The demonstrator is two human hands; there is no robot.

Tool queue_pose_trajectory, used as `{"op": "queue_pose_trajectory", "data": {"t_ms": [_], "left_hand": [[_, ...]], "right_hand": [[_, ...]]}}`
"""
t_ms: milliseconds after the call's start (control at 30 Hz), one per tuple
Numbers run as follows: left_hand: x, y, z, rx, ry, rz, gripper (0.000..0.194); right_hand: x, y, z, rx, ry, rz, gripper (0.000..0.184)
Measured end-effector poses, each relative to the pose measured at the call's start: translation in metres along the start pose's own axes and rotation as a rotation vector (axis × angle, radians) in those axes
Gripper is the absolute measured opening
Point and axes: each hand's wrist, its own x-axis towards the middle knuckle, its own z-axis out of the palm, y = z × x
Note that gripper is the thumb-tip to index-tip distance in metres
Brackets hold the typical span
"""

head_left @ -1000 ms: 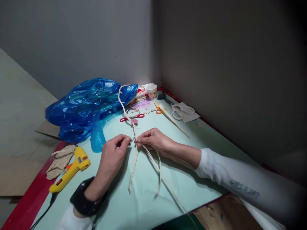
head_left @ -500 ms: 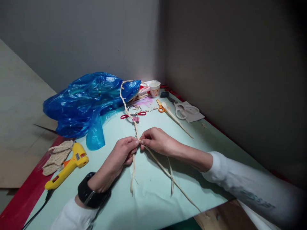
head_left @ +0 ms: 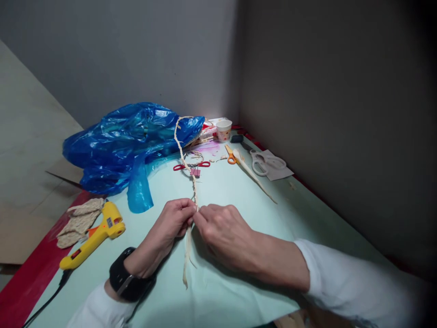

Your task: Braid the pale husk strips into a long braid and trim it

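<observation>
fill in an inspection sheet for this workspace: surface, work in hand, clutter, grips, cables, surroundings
Surface: pale green covering, creased near the front.
Work in hand: braided cord runs back toward the blue plastic bag; loose strands hang on the near side.
Clutter: yellow glue gun, woven piece, paper cup, orange-handled scissors.
Grips: left grip pinches the braided cord; right grip curls beside it, its hold hidden.
Cables: black cable leads from the glue gun out of view.
Surroundings: grey wall behind, darker wall at right.

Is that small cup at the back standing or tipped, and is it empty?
The cup is upright: its rim faces up, above the printed side. Whether it's empty, I cannot tell; its bottom is hidden.
</observation>
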Motion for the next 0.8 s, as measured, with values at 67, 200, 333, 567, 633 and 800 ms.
{"op": "queue_pose_trajectory", "data": {"t_ms": [67,200,333,567,633,800], "left_hand": [[-0.002,0.002,-0.003,-0.075,-0.046,-0.037,0.016],[-0.003,0.003,-0.007,-0.195,-0.131,-0.076,0.022],[-0.001,0.001,-0.008,-0.157,-0.106,-0.060,0.018],[-0.003,0.001,-0.009,-0.072,-0.123,-0.007,0.015],[-0.004,0.001,-0.008,-0.052,-0.122,-0.005,0.013],[-0.004,0.002,-0.006,-0.017,-0.117,0.015,0.010]], "right_hand": [[-0.003,-0.005,0.006,-0.061,0.013,-0.090,0.016],[-0.006,-0.009,0.015,-0.164,0.037,-0.206,0.018],[-0.001,0.002,0.005,0.032,0.070,-0.101,0.019],[0.020,0.045,-0.008,0.682,0.062,0.295,0.029],[0.023,0.048,-0.003,0.882,-0.097,0.261,0.027],[0.025,0.043,0.005,0.985,-0.224,0.319,0.030]]}}
